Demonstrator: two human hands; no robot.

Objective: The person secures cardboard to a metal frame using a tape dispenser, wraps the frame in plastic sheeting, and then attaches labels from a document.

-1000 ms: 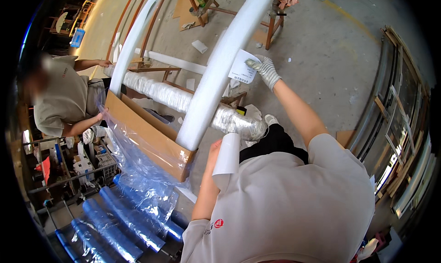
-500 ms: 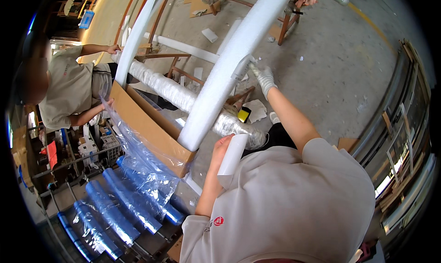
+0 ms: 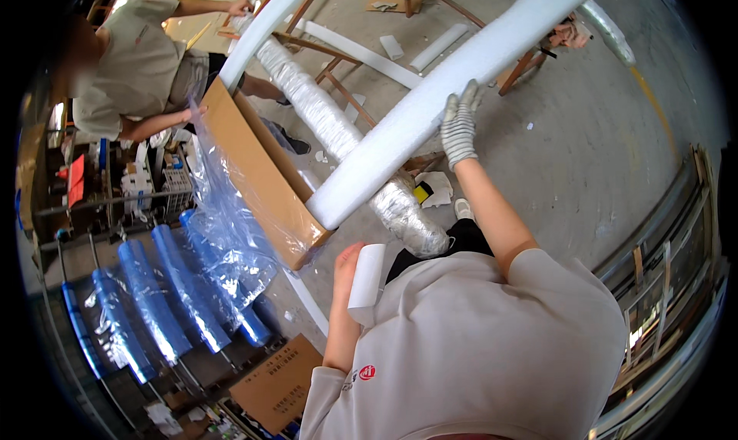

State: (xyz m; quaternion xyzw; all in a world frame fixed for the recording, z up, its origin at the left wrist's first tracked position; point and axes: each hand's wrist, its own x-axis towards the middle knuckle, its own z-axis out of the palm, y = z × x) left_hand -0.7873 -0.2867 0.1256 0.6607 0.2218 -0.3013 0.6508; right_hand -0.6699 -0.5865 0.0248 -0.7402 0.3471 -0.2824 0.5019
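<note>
A long bar wrapped in white foam (image 3: pixel 400 136) runs slantwise across the view in front of me. My right hand (image 3: pixel 461 123), in a grey-striped white glove, lies on its right side with the fingers stretched out. Low in front of my body, my bare left hand (image 3: pixel 348 262) is closed at a wide white roll (image 3: pixel 367 278); its fingers are partly hidden. The near end of the bar meets an open cardboard carton (image 3: pixel 261 180). Beneath the bar passes a padded length wrapped in clear film (image 3: pixel 311 109), which ends close to my waist.
A co-worker (image 3: pixel 134 63) at the left has one hand on the wrapped length and the other at clear plastic film (image 3: pixel 223 202) by the carton. Blue film rolls (image 3: pixel 154 302) sit on a rack at lower left. Wooden trestles (image 3: pixel 523 71) stand beyond; metal profiles (image 3: pixel 661 286) lie right.
My right hand has gone from pinching at the bar's side to lying flat against it, farther up. The left hand and white roll appear lower and farther left as the view has shifted.
</note>
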